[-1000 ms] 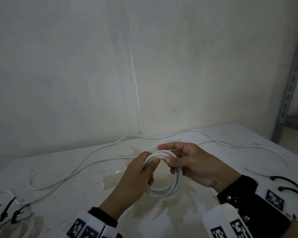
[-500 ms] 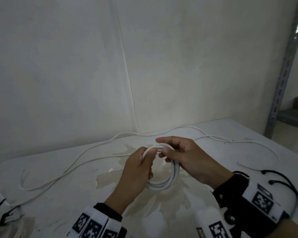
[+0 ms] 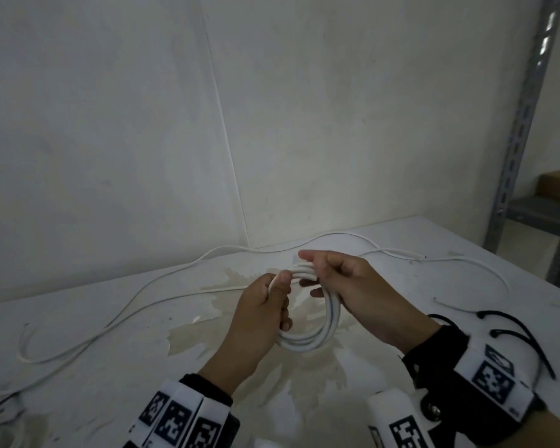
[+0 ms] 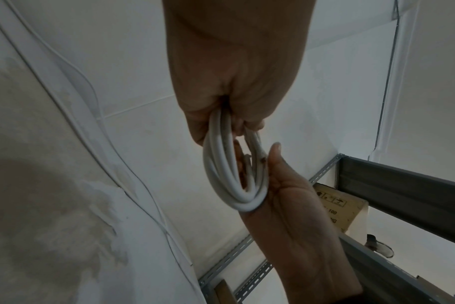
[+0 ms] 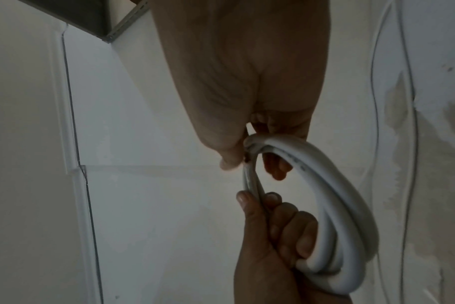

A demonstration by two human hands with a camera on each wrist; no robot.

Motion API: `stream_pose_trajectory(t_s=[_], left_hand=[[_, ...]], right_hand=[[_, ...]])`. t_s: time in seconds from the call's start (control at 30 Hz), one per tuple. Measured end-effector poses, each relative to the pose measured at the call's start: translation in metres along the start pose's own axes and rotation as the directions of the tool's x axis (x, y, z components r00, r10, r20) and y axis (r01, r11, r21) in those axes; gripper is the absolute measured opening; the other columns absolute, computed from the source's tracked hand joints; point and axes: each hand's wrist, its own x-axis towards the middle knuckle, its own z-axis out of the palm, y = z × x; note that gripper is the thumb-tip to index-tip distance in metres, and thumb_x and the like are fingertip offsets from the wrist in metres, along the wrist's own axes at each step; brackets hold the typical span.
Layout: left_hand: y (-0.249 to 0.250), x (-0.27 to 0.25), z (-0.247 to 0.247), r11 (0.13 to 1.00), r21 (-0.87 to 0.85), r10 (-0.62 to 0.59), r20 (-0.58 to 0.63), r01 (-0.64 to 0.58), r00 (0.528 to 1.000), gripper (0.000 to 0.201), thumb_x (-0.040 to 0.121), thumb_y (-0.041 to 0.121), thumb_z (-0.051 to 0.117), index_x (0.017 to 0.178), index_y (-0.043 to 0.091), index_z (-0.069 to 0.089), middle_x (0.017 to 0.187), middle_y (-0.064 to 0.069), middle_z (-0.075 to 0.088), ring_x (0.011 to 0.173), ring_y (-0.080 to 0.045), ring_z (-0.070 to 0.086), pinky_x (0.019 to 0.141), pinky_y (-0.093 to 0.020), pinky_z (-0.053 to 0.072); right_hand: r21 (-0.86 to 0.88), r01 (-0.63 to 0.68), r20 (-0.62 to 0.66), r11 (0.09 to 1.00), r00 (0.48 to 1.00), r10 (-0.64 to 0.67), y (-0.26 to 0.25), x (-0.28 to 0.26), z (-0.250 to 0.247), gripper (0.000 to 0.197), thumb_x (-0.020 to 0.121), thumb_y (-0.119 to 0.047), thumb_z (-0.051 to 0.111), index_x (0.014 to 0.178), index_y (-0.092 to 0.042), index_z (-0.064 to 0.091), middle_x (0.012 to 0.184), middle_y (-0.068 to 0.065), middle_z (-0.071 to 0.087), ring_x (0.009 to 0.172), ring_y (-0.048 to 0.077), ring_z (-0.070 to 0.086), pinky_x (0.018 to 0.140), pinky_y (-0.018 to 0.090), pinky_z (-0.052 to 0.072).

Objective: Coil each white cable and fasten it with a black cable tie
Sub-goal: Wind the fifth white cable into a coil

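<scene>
The coil [image 3: 317, 334] of thick white cable, several turns, stands upright above the middle of the table [image 3: 78, 367], held at its top and left side. Loose cables [image 3: 162, 279] trail flat along the far edge. Black ties [image 3: 514, 321] lie curled near the right edge.

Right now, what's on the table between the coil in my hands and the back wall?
Loose white cables trail across the table there, shown in the head view. Both the left hand and right hand grip the coil.
</scene>
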Motion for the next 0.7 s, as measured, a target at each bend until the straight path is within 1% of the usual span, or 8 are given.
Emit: stream_pose_trajectory(t_s=[0.07,0.13,0.27,0.37,0.43,0.57,0.63,0.7], left_hand=[[-0.003,0.002,0.002,1.0,0.012,-0.01,-0.007,0.01,1.0,0.034,0.096,0.029,0.04,0.066,0.014,0.044,0.039,0.013,0.036,0.037,-0.002,0.034,0.05,-0.025,0.037],[-0.008,0.004,0.003,0.999,0.032,-0.022,-0.017,0.023,1.0,0.034,0.096,0.03,0.04,0.066,0.014,0.045,0.038,0.012,0.036,0.036,-0.001,0.035,0.051,-0.027,0.037],[-0.019,0.006,0.01,0.997,0.06,-0.047,-0.019,0.048,0.999,0.034,0.096,0.03,0.04,0.069,0.012,0.046,0.037,0.011,0.034,0.037,-0.002,0.033,0.046,-0.02,0.038],[-0.024,0.008,0.018,0.996,0.066,-0.059,0.008,0.058,0.998,0.032,0.097,0.028,0.04,0.07,0.012,0.047,0.036,0.011,0.033,0.037,-0.002,0.032,0.045,-0.019,0.037],[-0.025,0.01,0.025,0.996,0.061,-0.067,0.019,0.065,0.998,0.032,0.097,0.027,0.04,0.071,0.011,0.047,0.036,0.011,0.033,0.036,-0.002,0.033,0.044,-0.018,0.038],[-0.027,0.014,0.038,0.996,0.035,-0.086,0.025,0.085,0.996,0.032,0.097,0.025,0.041,0.07,0.01,0.048,0.043,0.009,0.033,0.035,-0.002,0.032,0.041,-0.016,0.038],[-0.029,0.015,0.044,0.995,0.033,-0.093,0.032,0.092,0.995,0.032,0.097,0.025,0.041,0.07,0.01,0.048,0.049,0.004,0.032,0.035,-0.002,0.032,0.041,-0.017,0.037],[-0.031,0.017,0.049,0.995,0.034,-0.098,0.038,0.097,0.994,0.032,0.097,0.026,0.041,0.07,0.01,0.047,0.05,0.003,0.032,0.035,-0.002,0.033,0.042,-0.018,0.037]], right_hand=[[0.029,-0.039,-0.043,0.999,0.998,0.04,0.003,0.0,-0.007,0.02,0.096,-0.025,0.042,0.099,-0.028,0.062,0.105,-0.005,0.065,0.094,0.009,0.062,0.086,0.022,0.051],[-0.018,-0.069,-0.064,0.997,0.996,0.068,0.007,-0.003,-0.016,0.02,0.097,-0.025,0.042,0.098,-0.028,0.061,0.105,-0.005,0.063,0.096,0.008,0.061,0.084,0.021,0.051],[-0.262,-0.184,-0.125,0.947,0.98,0.156,0.026,-0.015,-0.04,0.015,0.095,-0.026,0.046,0.104,-0.027,0.058,0.108,-0.006,0.06,0.096,0.007,0.06,0.086,0.024,0.049],[-0.399,-0.289,-0.249,0.87,0.947,0.201,0.044,-0.025,-0.067,0.019,0.092,-0.027,0.053,0.109,-0.022,0.059,0.107,-0.005,0.059,0.09,0.007,0.056,0.082,0.025,0.045],[-0.465,-0.367,-0.339,0.806,0.915,0.221,0.053,-0.03,-0.089,0.021,0.089,-0.025,0.058,0.108,-0.017,0.06,0.106,0.0,0.059,0.087,0.01,0.054,0.078,0.024,0.039],[-0.577,-0.518,-0.449,0.631,0.847,0.285,0.063,-0.037,-0.133,0.032,0.088,-0.023,0.059,0.115,-0.006,0.057,0.106,0.005,0.053,0.095,0.016,0.049,0.079,0.022,0.033],[-0.642,-0.566,-0.473,0.518,0.823,0.313,0.065,-0.041,-0.148,0.037,0.089,-0.025,0.058,0.119,-0.004,0.053,0.117,0.01,0.052,0.106,0.019,0.049,0.08,0.021,0.032],[-0.702,-0.598,-0.473,0.388,0.798,0.374,0.067,-0.044,-0.155,0.04,0.091,-0.027,0.055,0.123,-0.004,0.048,0.13,0.012,0.048,0.118,0.022,0.045,0.085,0.023,0.034]])
